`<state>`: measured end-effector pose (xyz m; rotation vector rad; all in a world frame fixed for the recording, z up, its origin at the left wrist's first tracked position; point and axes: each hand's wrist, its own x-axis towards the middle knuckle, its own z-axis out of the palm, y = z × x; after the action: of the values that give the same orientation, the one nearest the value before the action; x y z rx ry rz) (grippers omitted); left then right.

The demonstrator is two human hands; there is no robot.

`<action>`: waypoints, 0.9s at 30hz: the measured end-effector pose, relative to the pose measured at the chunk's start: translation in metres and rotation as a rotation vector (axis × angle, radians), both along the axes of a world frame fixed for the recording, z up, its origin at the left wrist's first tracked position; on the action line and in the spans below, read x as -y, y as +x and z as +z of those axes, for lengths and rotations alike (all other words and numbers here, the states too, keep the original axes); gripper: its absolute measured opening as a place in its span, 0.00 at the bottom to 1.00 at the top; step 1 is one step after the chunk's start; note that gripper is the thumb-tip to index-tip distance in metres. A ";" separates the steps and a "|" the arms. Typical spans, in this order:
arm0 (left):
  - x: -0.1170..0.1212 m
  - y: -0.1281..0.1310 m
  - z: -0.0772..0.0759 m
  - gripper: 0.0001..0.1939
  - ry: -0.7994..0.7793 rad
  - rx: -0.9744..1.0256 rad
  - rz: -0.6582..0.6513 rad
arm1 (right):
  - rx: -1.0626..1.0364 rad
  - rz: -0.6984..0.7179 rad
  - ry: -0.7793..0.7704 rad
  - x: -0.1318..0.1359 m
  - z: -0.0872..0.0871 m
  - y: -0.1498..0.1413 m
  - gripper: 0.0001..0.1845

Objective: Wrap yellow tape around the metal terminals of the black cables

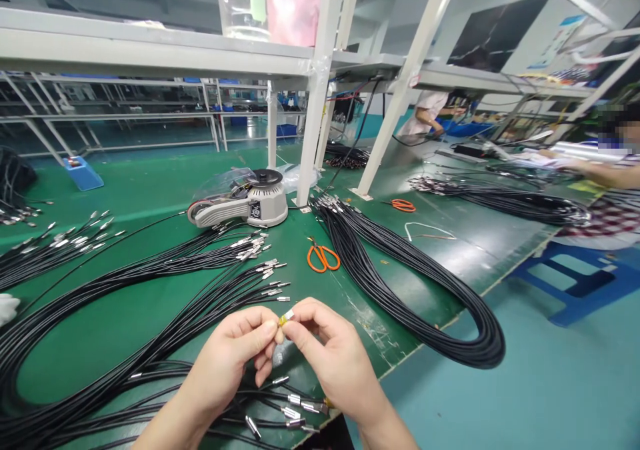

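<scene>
A small silver cable connector (287,317) with yellow tape around it is pinched between the fingertips of both hands, just above the table's near side. My left hand (239,343) closes thumb and forefinger on its left end. From the other side, my right hand (333,350) grips it with thumb and forefinger. Whether a cable runs from it is hidden by the fingers. Below the hands lie black cables with loose silver connector ends (295,410). Another bundle of black cables (165,283) curves along the left, its metal tips pointing at the hands.
Orange-handled scissors (323,259) lie beyond my hands, left of a looped cable bundle (425,290) overhanging the table edge. A grey tape dispenser (250,200) stands farther back by white shelf posts (320,103). A co-worker's arm (595,170) is at the right, above a blue stool (575,277).
</scene>
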<state>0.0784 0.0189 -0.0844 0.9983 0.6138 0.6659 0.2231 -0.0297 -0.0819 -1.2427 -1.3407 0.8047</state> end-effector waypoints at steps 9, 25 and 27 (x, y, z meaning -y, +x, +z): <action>-0.005 -0.010 0.001 0.15 -0.157 0.053 -0.303 | -0.039 0.199 0.235 -0.006 -0.010 0.008 0.05; 0.011 0.009 0.010 0.09 0.559 -0.532 -0.034 | -0.087 0.103 -0.210 -0.001 0.007 0.035 0.08; 0.011 0.012 0.009 0.09 0.622 -0.548 -0.040 | -0.095 0.098 -0.225 0.000 0.006 0.033 0.08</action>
<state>0.0899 0.0084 -0.0752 1.8006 0.8828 0.5549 0.2559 -0.0300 -0.0758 -1.3024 -1.2675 1.0942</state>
